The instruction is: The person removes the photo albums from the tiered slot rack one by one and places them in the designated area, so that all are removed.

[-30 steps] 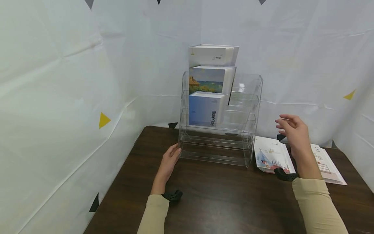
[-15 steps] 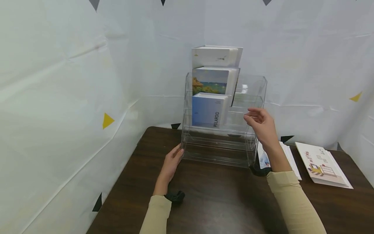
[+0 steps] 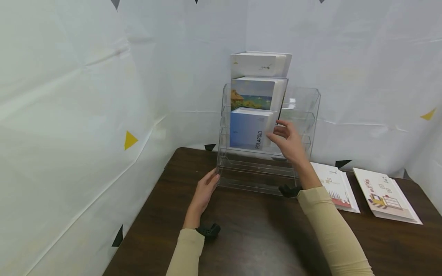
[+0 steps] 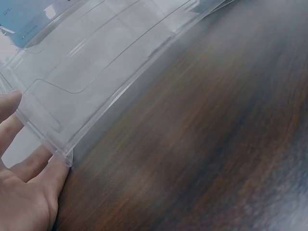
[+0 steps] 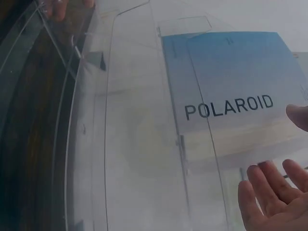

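Observation:
A clear tiered display rack (image 3: 248, 186) stands on the table. My left hand (image 3: 202, 193) is at its lower left corner; in the left wrist view, the fingers (image 4: 52, 174) lie nearly straight along the rack's side. A thick blue book (image 3: 245, 130) lettered POLAROID stands in a middle tier. My right hand (image 3: 291, 145) reaches to that book's right edge, thumb toward the cover and fingers toward the page side. Seen from the right wrist, its thumb (image 5: 298, 117) and fingers are spread apart beside the blue book (image 5: 226, 77), with nothing between them.
Behind the blue book, a book with a seaside painting (image 3: 253, 96) and a white book (image 3: 252, 66) fill higher tiers. Right of the rack, one illustrated stack of books (image 3: 333, 184) lies partly behind my right arm, and another stack (image 3: 385, 195) lies farther right.
My right hand has swept left from over the illustrated stacks to the right edge of the blue book. The left hand has stayed at the rack's corner; the view has shifted slightly.

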A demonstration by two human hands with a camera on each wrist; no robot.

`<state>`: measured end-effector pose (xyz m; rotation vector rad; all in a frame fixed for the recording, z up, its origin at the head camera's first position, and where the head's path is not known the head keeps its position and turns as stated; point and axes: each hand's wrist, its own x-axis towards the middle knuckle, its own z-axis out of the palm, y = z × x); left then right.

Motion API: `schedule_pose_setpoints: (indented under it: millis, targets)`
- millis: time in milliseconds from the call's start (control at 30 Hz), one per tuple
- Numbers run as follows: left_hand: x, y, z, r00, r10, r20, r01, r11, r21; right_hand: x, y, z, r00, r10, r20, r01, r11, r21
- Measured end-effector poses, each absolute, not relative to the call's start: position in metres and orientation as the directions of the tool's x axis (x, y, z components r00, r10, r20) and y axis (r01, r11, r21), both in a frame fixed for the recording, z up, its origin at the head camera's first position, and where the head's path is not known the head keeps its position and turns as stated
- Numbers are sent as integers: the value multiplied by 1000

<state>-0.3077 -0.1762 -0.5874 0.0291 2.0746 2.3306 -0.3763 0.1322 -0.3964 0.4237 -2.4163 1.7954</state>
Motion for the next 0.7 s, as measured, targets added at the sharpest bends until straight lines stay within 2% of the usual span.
schedule_pose_setpoints:
  millis: [267,700]
  targets:
    - [-306,-179,-585,-1000,26,-6,-9,-114,993,-385,116,-397,-952,-160,262,-301,324,-897]
    - [-306,-176,-583,-1000,25,-10,-13,-117,993,-391,108,-403,-949,-132,288,-316,327,-891]
